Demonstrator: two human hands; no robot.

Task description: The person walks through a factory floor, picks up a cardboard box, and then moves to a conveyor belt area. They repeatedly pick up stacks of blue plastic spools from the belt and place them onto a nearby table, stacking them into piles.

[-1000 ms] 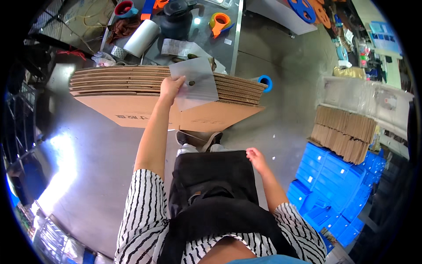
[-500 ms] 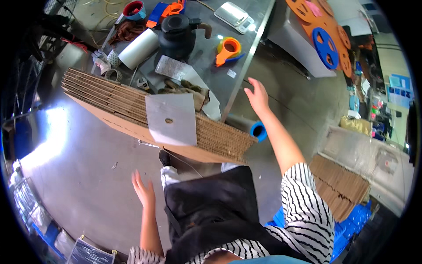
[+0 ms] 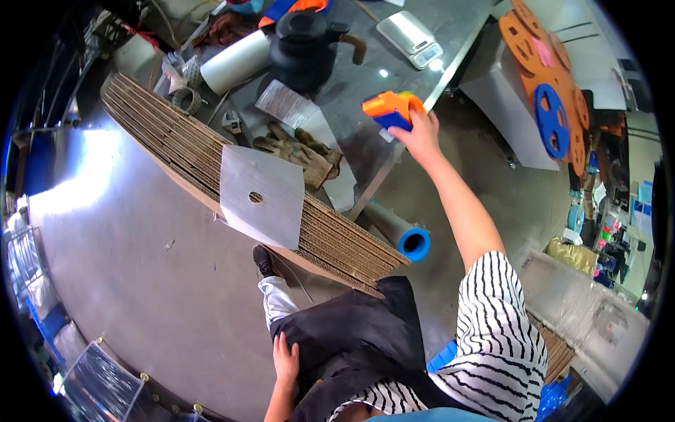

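At the table's right edge my right hand (image 3: 421, 138) is closed around an orange-and-blue tape dispenser (image 3: 387, 106). Some yellow shows behind its orange part. My left hand (image 3: 285, 359) lies with fingers stretched out against the black apron (image 3: 344, 320) and holds nothing. A thick bundle of flat brown cardboard (image 3: 344, 246) stands between me and the table, its layered edges facing up. Across its top lies a white sheet (image 3: 271, 211) with a ragged hole in the middle.
On the grey table (image 3: 380, 162) are work gloves (image 3: 299, 151), a black kettle (image 3: 302, 53), a white roll (image 3: 235, 65), a wrench (image 3: 232, 122) and a scale (image 3: 410, 39). A blue-ended tube (image 3: 413, 243) juts out beside the table. An orange board (image 3: 524, 42) leans at the far right.
My right hand has reached forward and taken the tape dispenser, which lay on the table. My left hand has come in from the left onto the apron. The view has shifted.
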